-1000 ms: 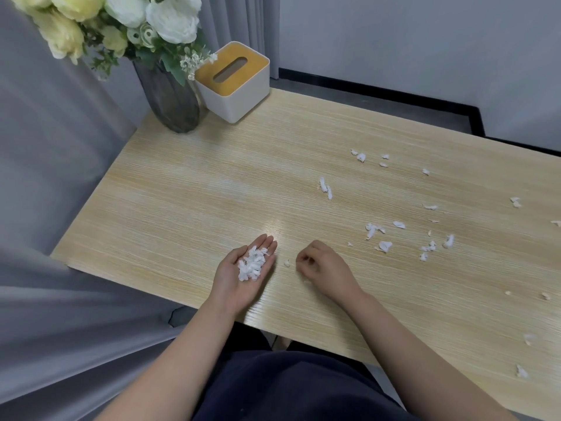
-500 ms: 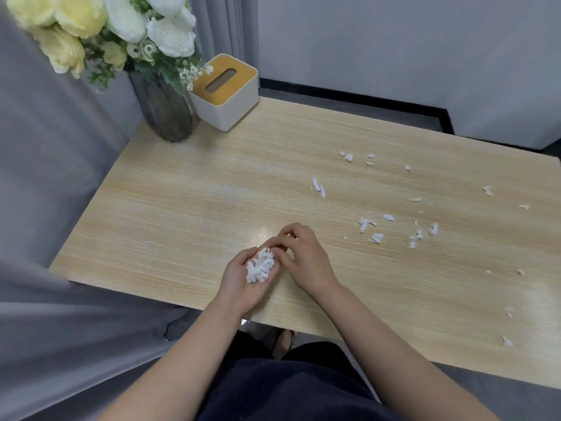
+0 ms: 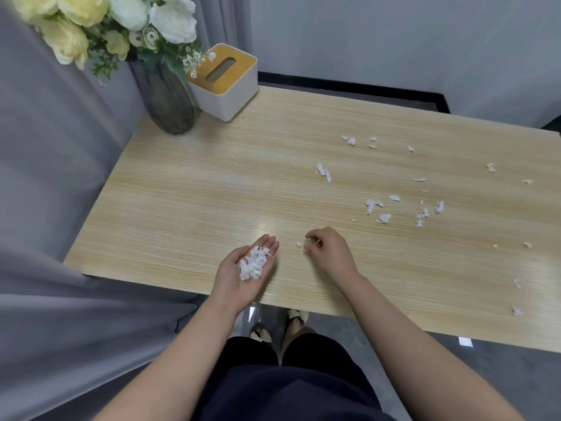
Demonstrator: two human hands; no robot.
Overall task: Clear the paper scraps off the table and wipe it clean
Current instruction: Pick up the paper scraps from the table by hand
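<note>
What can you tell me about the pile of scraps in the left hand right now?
The pile of scraps is a loose heap of small white torn bits, soft and crumpled like tissue or thin paper. It lies in the upturned palm of the left hand, reaching from mid-palm toward the base of the fingers, which are almost straight and not closed over it. Nothing else touches it. The hand lies low over the near edge of the wooden table, left of the right hand.
</note>
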